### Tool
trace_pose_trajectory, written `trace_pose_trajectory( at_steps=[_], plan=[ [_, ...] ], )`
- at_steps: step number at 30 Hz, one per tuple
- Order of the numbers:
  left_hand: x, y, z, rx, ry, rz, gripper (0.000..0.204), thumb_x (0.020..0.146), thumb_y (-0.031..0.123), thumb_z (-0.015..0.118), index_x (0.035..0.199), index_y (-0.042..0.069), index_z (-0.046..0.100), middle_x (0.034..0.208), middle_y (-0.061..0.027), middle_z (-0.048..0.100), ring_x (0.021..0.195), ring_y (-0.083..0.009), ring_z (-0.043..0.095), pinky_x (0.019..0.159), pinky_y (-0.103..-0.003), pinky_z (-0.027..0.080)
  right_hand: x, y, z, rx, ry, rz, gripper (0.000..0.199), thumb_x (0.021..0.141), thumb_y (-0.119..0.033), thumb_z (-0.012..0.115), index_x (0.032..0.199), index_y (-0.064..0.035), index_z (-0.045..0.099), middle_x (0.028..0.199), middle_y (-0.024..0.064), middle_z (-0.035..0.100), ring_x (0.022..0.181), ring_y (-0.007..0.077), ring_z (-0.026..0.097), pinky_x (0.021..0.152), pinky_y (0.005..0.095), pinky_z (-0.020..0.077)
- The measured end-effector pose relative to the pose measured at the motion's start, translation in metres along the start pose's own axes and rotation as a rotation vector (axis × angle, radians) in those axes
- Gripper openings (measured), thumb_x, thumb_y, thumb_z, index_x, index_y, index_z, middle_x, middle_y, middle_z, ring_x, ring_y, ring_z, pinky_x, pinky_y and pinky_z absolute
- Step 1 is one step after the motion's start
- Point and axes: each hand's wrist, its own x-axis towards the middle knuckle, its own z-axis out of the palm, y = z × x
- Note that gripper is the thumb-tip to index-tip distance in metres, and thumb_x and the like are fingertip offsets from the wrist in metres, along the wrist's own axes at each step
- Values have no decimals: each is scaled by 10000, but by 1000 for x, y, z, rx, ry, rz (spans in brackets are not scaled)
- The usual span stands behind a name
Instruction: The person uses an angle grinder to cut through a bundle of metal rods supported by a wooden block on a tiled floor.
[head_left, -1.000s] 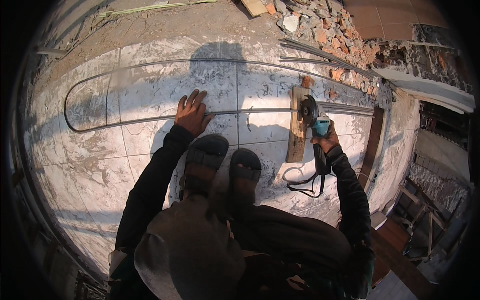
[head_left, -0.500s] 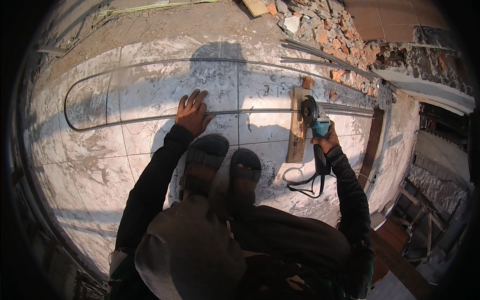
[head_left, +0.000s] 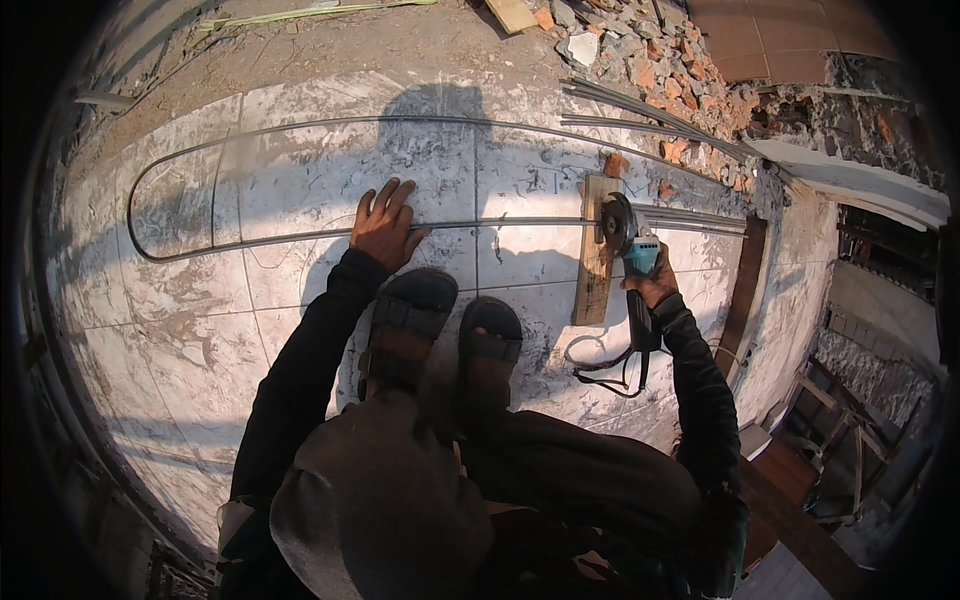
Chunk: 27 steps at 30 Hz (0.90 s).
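Observation:
My right hand (head_left: 654, 280) is wrapped round a teal and black angle grinder (head_left: 640, 258). Its cutting disc (head_left: 618, 225) stands over a wooden plank (head_left: 594, 285), where a thin steel rod (head_left: 520, 220) crosses the wood. Whether the disc touches the rod I cannot tell. My left hand (head_left: 384, 225) lies with spread fingers across the same rod, its thumb along it, pressing it towards the tiles. At the far left the rod bends back in a long loop (head_left: 131, 205). The grinder's black cable (head_left: 612, 382) curls on the floor below it.
Several loose rods (head_left: 660, 125) lie at the upper right beside broken brick and concrete rubble (head_left: 650, 60). More rods (head_left: 690, 220) rest by a brown bar (head_left: 745, 290) on the right. My sandalled feet (head_left: 415, 305) stand just behind the rod on stained floor tiles (head_left: 190, 370).

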Motion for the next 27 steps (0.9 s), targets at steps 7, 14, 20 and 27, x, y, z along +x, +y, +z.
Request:
trace_pose_trajectory(
  at_steps=[7, 14, 20, 27],
  plan=[
    [-1, 0, -1, -2, -5, -2, 337, 841, 314, 704, 907, -6, 619, 1445, -147, 443, 1380, -331, 352, 1085, -535, 306, -1, -1, 1, -14, 1, 3, 808, 577, 106, 767, 1241, -144, 380, 1029, 24, 547, 900, 178, 566, 757, 338, 530],
    [-1, -1, -1, 53, -11, 0, 368, 879, 384, 669, 913, 20, 630, 1438, -120, 453, 1370, -309, 374, 1077, -531, 328, -4, -5, 1, 21, -16, 52, 900, 542, 27, 800, 1304, -82, 334, 1087, 77, 578, 970, 218, 583, 865, 335, 498],
    [0, 0, -1, 47, 5, 7, 365, 880, 381, 670, 900, 19, 632, 1437, -121, 454, 1370, -311, 374, 1077, -531, 328, -5, -8, 2, -39, 7, 40, 892, 550, 23, 796, 1310, -87, 344, 1100, 75, 577, 986, 216, 582, 873, 335, 500],
    [-1, -1, -1, 39, -5, -1, 370, 881, 385, 666, 896, 16, 632, 1438, -122, 457, 1372, -314, 375, 1080, -531, 324, -1, -11, 2, -157, 35, 71, 891, 544, 2, 811, 1305, -85, 357, 1110, 97, 603, 1008, 232, 597, 887, 335, 500]
  ],
)
